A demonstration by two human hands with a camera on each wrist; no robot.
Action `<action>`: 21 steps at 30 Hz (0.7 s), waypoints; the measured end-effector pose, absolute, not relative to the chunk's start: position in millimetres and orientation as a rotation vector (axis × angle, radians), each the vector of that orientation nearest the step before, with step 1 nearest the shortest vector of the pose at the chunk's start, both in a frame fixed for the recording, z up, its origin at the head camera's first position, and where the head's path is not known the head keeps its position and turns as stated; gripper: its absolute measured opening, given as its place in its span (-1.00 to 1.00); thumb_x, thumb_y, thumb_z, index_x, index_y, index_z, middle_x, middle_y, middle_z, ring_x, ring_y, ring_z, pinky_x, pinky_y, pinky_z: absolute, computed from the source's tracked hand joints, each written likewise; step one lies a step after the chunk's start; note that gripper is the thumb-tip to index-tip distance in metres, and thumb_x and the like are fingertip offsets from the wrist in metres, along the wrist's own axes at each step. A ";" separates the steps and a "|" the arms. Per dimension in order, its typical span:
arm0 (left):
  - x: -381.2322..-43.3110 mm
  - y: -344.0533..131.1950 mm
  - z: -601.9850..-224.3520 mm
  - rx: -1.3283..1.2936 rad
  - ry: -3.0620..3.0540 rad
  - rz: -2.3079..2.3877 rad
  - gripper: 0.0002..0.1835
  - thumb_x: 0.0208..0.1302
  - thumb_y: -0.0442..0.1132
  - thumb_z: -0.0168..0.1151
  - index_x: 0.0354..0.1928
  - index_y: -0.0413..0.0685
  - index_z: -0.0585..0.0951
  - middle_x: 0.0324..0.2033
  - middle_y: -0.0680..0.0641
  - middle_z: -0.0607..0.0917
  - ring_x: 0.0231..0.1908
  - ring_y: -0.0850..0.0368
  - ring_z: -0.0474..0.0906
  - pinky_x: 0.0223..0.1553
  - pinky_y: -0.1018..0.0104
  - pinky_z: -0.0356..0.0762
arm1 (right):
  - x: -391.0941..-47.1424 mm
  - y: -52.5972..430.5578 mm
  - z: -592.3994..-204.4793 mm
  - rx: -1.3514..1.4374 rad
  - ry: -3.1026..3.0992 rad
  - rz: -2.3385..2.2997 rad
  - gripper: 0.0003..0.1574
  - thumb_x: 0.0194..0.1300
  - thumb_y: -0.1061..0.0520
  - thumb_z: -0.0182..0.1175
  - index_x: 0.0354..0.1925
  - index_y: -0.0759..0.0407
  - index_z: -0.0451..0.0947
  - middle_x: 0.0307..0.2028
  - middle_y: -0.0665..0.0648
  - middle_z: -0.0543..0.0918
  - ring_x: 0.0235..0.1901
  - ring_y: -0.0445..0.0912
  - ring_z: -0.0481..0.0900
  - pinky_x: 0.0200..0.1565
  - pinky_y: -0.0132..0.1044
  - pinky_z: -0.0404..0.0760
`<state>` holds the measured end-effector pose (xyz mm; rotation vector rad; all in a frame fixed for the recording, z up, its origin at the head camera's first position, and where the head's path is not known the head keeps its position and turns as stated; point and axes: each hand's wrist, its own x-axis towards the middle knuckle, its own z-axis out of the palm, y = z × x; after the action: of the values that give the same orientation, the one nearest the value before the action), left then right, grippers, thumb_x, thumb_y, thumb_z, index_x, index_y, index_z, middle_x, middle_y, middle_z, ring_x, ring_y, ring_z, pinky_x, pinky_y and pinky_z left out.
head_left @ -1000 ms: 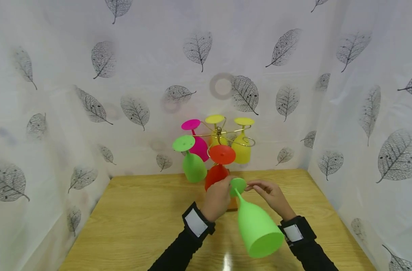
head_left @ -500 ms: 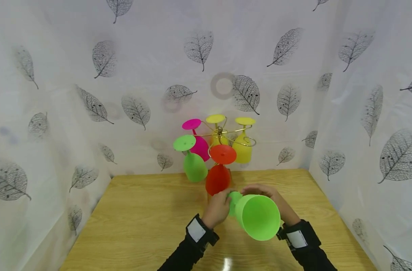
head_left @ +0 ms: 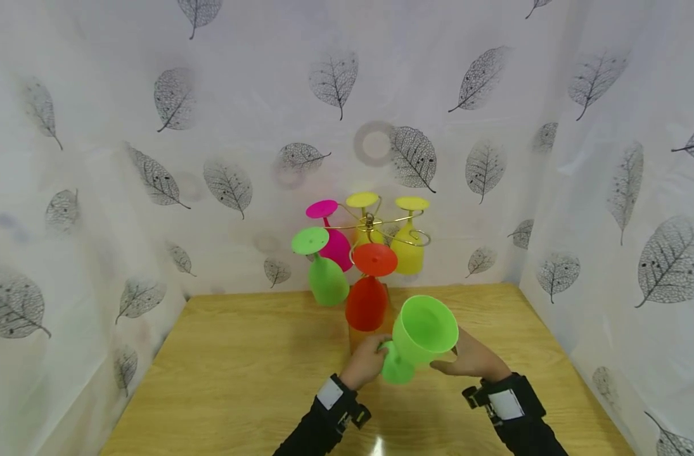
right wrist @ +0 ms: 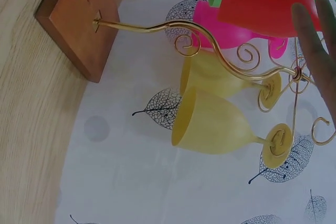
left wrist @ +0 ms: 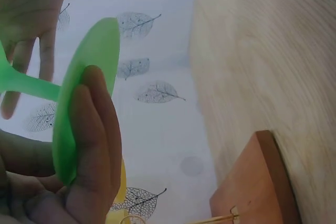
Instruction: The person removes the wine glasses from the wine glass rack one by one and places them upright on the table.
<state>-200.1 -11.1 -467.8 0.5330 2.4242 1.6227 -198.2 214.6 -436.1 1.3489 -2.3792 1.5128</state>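
My left hand [head_left: 362,363] pinches the round foot of a light green plastic goblet [head_left: 425,329], its bowl tilted up with the open mouth towards the head camera. In the left wrist view, fingers lie flat along the underside of the foot [left wrist: 107,40]. My right hand [head_left: 476,356] is at the right of the bowl, thumb and fingers spread, partly hidden behind it. Just beyond, a gold wire goblet rack [head_left: 371,221] bears upside-down goblets: a red goblet [head_left: 367,304] in front, a green one [head_left: 327,282], a magenta one [head_left: 338,249] and two yellow ones [head_left: 409,253].
A square wooden base [right wrist: 79,22] carries the rack's curved gold stem [right wrist: 210,35]. An unfilled wire curl [right wrist: 321,129] of the rack shows in the right wrist view. The wooden table [head_left: 227,373] meets a white leaf-print curtain [head_left: 255,101] at the back and sides.
The held goblet has turned from mouth down to mouth up, its foot dropping lower in my left hand. My right hand has moved from near the foot to beside the bowl.
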 end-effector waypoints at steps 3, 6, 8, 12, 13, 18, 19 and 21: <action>-200.8 -11.1 -470.7 0.514 2.454 1.602 -0.68 0.28 -0.53 -0.08 0.03 -0.43 0.52 -0.22 -0.27 0.66 -0.30 0.08 0.59 -0.27 0.31 0.60 | -201.8 210.6 -435.8 1.446 -2.264 1.663 0.34 -0.18 0.41 0.46 0.40 0.37 -0.17 0.29 -0.18 0.30 0.25 -0.35 0.30 0.25 -0.44 0.32; -200.7 -10.5 -472.7 0.480 2.511 1.530 -0.68 0.31 -0.49 -0.06 0.05 -0.38 0.52 -0.21 -0.22 0.66 -0.29 0.11 0.59 -0.25 0.27 0.60 | -204.0 205.7 -434.2 1.437 -2.204 1.732 0.46 -0.30 0.36 0.53 0.42 0.31 -0.17 0.30 -0.14 0.33 0.26 -0.29 0.33 0.25 -0.40 0.33; -200.0 -10.0 -473.4 0.479 2.584 1.456 -0.70 0.30 -0.46 -0.01 0.04 -0.34 0.54 -0.24 -0.19 0.68 -0.32 0.14 0.58 -0.29 0.28 0.59 | -204.9 204.0 -434.6 1.395 -2.203 1.736 0.40 -0.32 0.36 0.54 0.39 0.30 -0.06 0.24 -0.15 0.38 0.21 -0.30 0.37 0.21 -0.40 0.38; -195.8 -8.0 -475.4 0.576 2.873 1.222 -0.74 0.23 -0.41 0.12 -0.04 -0.20 0.61 -0.27 -0.10 0.72 -0.35 0.15 0.61 -0.36 0.35 0.57 | -204.3 201.7 -435.3 1.310 -2.244 1.740 0.37 -0.38 0.40 0.54 0.36 0.31 0.00 0.19 -0.17 0.40 0.17 -0.31 0.39 0.18 -0.38 0.41; -194.4 -7.2 -476.6 0.618 2.962 1.155 -0.75 0.20 -0.41 0.15 -0.07 -0.16 0.62 -0.31 -0.09 0.72 -0.38 0.15 0.61 -0.39 0.37 0.55 | -204.2 201.5 -435.7 1.298 -2.246 1.740 0.37 -0.39 0.42 0.54 0.35 0.32 0.00 0.19 -0.17 0.40 0.16 -0.31 0.40 0.18 -0.38 0.42; -188.3 -3.8 -484.9 0.915 3.424 0.702 -0.85 0.06 -0.35 0.24 -0.27 -0.06 0.62 -0.51 0.02 0.60 -0.55 0.21 0.51 -0.58 0.51 0.38 | -203.0 201.6 -437.3 1.242 -2.258 1.727 0.35 -0.42 0.46 0.52 0.33 0.35 0.03 0.17 -0.19 0.41 0.14 -0.32 0.42 0.17 -0.39 0.42; -187.4 -3.3 -486.2 0.967 3.489 0.622 -0.86 0.04 -0.33 0.26 -0.29 -0.05 0.61 -0.53 0.03 0.58 -0.57 0.23 0.48 -0.61 0.52 0.36 | -202.8 202.4 -437.7 1.234 -2.259 1.717 0.34 -0.41 0.45 0.52 0.33 0.35 0.04 0.16 -0.18 0.42 0.13 -0.32 0.42 0.17 -0.39 0.43; -186.2 -3.3 -487.5 1.079 3.589 0.498 -0.82 0.00 -0.30 0.28 -0.29 -0.04 0.60 -0.51 0.05 0.57 -0.56 0.24 0.48 -0.62 0.51 0.38 | -202.9 204.5 -438.1 1.215 -2.263 1.715 0.31 -0.39 0.43 0.52 0.32 0.37 0.05 0.14 -0.17 0.44 0.11 -0.32 0.44 0.15 -0.38 0.46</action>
<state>-186.2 -3.3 -487.5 1.0789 3.5893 0.4977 -202.9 204.5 -438.1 1.2153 -2.2630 1.7154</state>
